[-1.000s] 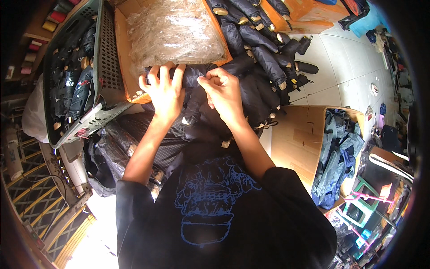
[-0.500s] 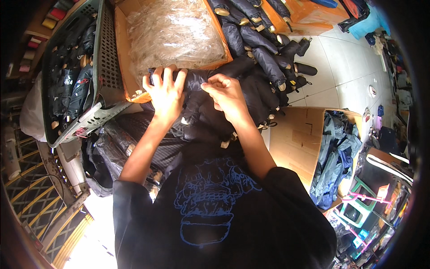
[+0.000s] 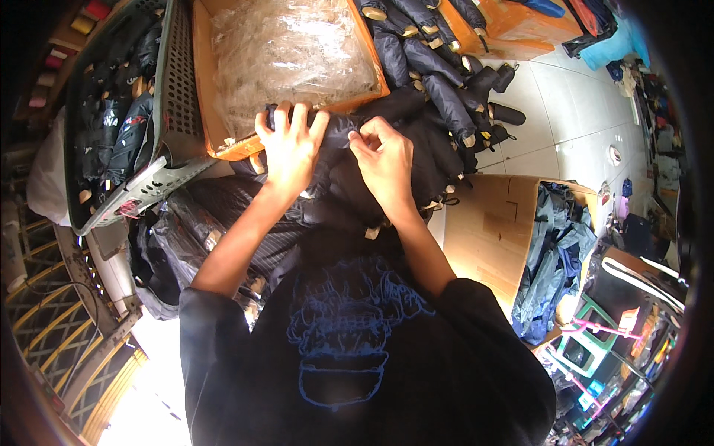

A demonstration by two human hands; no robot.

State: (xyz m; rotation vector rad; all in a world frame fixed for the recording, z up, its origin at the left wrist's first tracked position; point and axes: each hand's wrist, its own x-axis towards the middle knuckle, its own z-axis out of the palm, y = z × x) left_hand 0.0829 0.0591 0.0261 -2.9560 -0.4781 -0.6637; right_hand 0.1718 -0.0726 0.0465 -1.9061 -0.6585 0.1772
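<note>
A short folded umbrella (image 3: 340, 131) in dark cloth lies across in front of me, above a heap of similar ones. My left hand (image 3: 291, 152) is wrapped over its left part from above, fingers curled around it. At the right part of the same umbrella, my right hand (image 3: 385, 160) pinches with thumb and forefinger, touching its dark cloth; whatever small bit sits in the pinch is too small to make out. Beneath and to the right spreads the pile of dark umbrellas (image 3: 445, 100), several showing pale, wood-coloured ends.
An open carton (image 3: 381, 70) holding clear plastic wrapping stands beyond my hands. At the left is a grey perforated crate (image 3: 182, 97) with more umbrellas. A cardboard box (image 3: 494, 234) of blue-grey cloth stands at the right, near a green stool (image 3: 587, 349). Black plastic bags (image 3: 201, 223) lie near my left forearm.
Both hands and the umbrella have shifted slightly to the right in the picture. My right fingers have drawn in closer against the umbrella; the left hand keeps its hold.
</note>
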